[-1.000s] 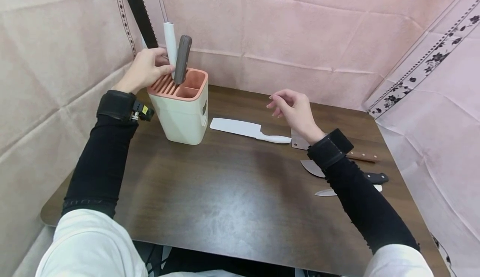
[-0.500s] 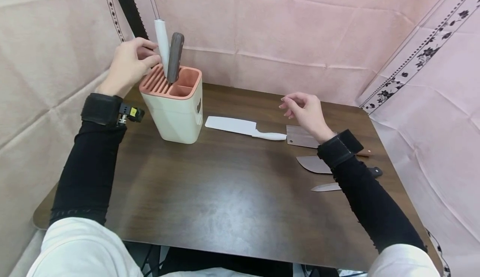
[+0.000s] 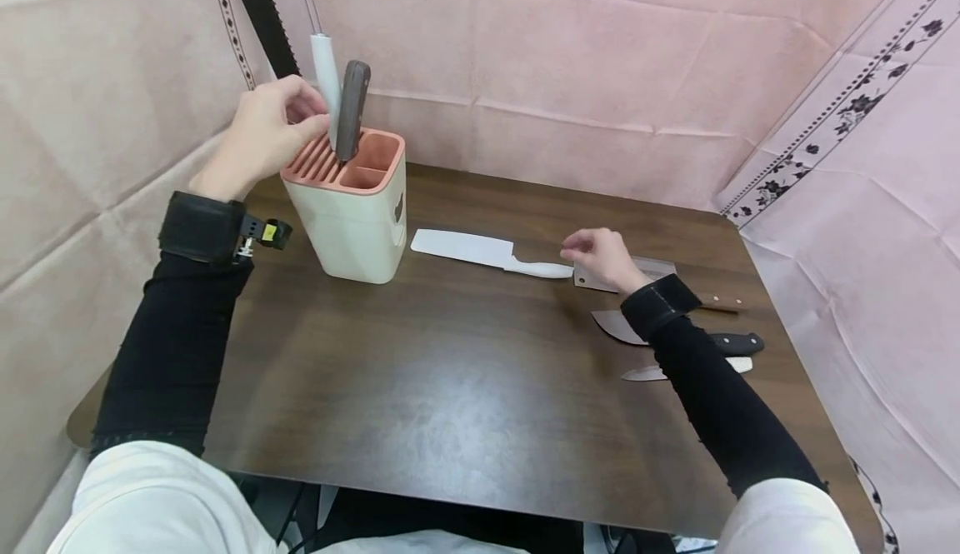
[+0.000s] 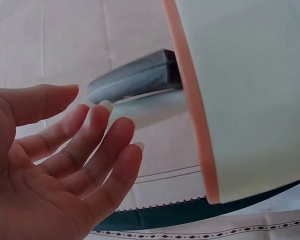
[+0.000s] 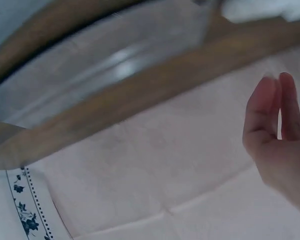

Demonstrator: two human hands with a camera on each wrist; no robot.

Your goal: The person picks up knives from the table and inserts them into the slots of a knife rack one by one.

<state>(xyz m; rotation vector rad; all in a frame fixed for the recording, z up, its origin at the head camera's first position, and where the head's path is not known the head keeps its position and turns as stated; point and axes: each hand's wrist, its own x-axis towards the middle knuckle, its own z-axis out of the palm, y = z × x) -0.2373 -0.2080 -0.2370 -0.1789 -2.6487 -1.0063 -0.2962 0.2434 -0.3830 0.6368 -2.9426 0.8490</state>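
Note:
At the back left stands a pale green knife block (image 3: 348,242) with a slotted pink top. A white handle (image 3: 326,79) and a dark grey knife handle (image 3: 351,112) stick up from its slots. My left hand (image 3: 266,125) is right beside the white handle; in the left wrist view its fingers (image 4: 122,137) are loosely bent, the thumb apart, holding nothing. My right hand (image 3: 600,256), fingers bent and nothing in them, hovers over the end of a white cleaver (image 3: 465,247) and the tip of a wooden-handled cleaver (image 3: 660,268), partly hidden by the hand.
A black-handled knife (image 3: 617,326) and a small white-handled knife (image 3: 739,364) lie at the right, partly under my forearm. Pink cloth (image 3: 570,79) hangs behind the brown table (image 3: 420,421). Two open compartments (image 3: 375,154) are in the block's top.
The right hand has moved right, then lowered towards the table near the cleavers. My left hand stays at the block beside the white handle. The head view has shifted slightly.

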